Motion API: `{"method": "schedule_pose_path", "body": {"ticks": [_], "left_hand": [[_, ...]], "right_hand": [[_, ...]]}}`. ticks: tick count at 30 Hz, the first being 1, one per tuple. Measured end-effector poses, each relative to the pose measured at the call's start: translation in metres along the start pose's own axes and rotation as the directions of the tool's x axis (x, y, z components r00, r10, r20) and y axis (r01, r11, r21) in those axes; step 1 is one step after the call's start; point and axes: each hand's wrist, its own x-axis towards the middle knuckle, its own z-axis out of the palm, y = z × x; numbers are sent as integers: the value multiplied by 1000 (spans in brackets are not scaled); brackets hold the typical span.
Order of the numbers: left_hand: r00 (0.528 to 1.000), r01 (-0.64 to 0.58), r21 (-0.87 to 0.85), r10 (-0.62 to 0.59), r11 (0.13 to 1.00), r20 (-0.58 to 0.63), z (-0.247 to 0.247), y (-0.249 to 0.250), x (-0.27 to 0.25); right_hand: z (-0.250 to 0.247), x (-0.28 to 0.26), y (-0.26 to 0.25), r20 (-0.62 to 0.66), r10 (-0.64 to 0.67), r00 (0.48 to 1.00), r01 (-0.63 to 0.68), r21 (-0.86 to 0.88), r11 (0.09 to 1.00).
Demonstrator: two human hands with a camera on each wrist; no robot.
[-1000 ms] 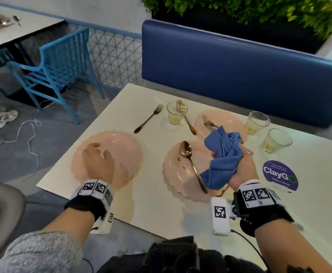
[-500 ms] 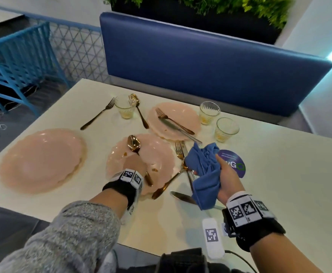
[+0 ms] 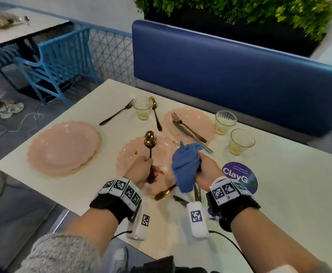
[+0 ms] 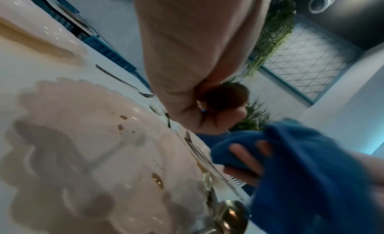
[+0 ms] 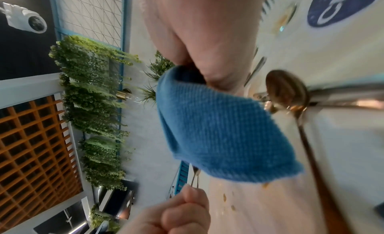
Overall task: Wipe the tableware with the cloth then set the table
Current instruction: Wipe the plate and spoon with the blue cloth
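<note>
Spoon point(image 3: 150, 141), bronze-toned and smeared, stands nearly upright in the left hand point(image 3: 142, 170), whose fingers curl round its lower handle, bowl pointing toward the table's far edge. Just beside it, the right hand point(image 3: 205, 170) clutches a bunched blue cloth point(image 3: 184, 166), fingers wrapped into its folds. Both hover over a crumb-flecked pink plate point(image 3: 127, 154) near the table's point(image 3: 279, 194) near edge. The cloth lies right of the shaft, the nearer hand to wipe along its length.

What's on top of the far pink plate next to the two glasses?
On the far pink plate lie a gold fork and a silver knife, side by side, with small brown smears. The knife's handle end runs off the rim toward the blue cloth.
</note>
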Motion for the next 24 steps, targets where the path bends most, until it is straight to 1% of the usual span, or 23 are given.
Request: {"method": "schedule_pose_path", "body": {"ticks": [1,2,4,5,6,7,8,9,10,11,12,13,14,16,18,20,22,24], "left_hand": [[999,-32,3,31,999,25,0,-1,-2],[998,-53,-1,53,999,40,1,-2,-5],[993,-80,-20,82,997,83,-2,-5,-5],[989,-89,-29,92,996,120,-5,-4,-7],[983,-94,-30,98,995,154,-8,0,-11],[976,-97,-22,99,995,194,-13,3,-14],[969,-100,-10,99,995,226,-17,7,-19],[964,-101,10,96,995,248,-21,9,-23],[960,-104,35,91,994,266,-25,11,-27],[956,-101,49,83,994,283,-29,12,-28],[953,-91,52,72,994,294,-31,14,-31],[949,-89,51,69,995,308,-35,14,-31],[946,-90,58,67,994,318,-38,15,-34],[939,-111,78,79,991,334,-46,21,-33],[931,-134,95,93,986,353,-54,28,-31],[924,-151,117,98,982,370,-62,33,-29],[917,-158,137,94,978,387,-70,33,-30],[920,-151,146,85,978,384,-77,29,-30]], "right_hand": [[8,4,2,28,-37,999,37,18,999],[20,4,3,87,-46,995,45,13,999],[43,8,9,136,-37,990,47,-70,996],[54,11,13,184,-39,982,63,-127,990],[66,10,18,193,-54,980,105,-264,959],[74,15,24,183,-77,980,144,-390,910],[81,16,27,148,-122,981,181,-508,842],[86,17,28,105,-178,978,206,-584,785],[88,22,28,67,-234,970,226,-604,764],[90,26,27,26,-279,960,242,-582,777],[92,29,25,16,-304,953,262,-550,793],[92,34,23,1,-332,943,279,-548,789],[94,34,19,4,-375,927,313,-561,767],[98,39,14,-1,-479,878,387,-589,710],[103,40,14,18,-536,844,442,-590,675],[108,42,12,5,-613,790,487,-612,623],[104,46,9,-39,-654,755,501,-608,615],[95,52,5,-73,-662,746,522,-552,650]]}}
